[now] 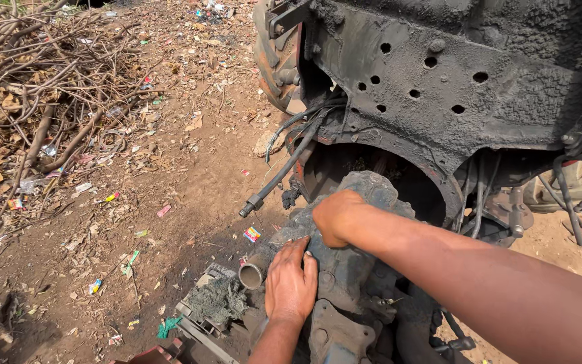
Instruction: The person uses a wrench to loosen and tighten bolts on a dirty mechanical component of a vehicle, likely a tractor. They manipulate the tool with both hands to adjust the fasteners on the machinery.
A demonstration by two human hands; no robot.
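While both bare hands rest on a greasy grey gearbox casing [345, 269] that sits low at the centre of the view, the left hand [291, 283] lies flat on it with fingers spread, just beside a short open metal pipe [252, 273]; the right hand [337, 216] is curled and pressed against the casing's upper edge, though whether it grips anything cannot be told. Behind the casing gapes the round opening of a grimy black machine housing [439, 87] dotted with bolt holes; a loose black hose [281, 172] hangs from it over littered brown dirt [170, 182]; dry branches [35, 87] are piled at far left.
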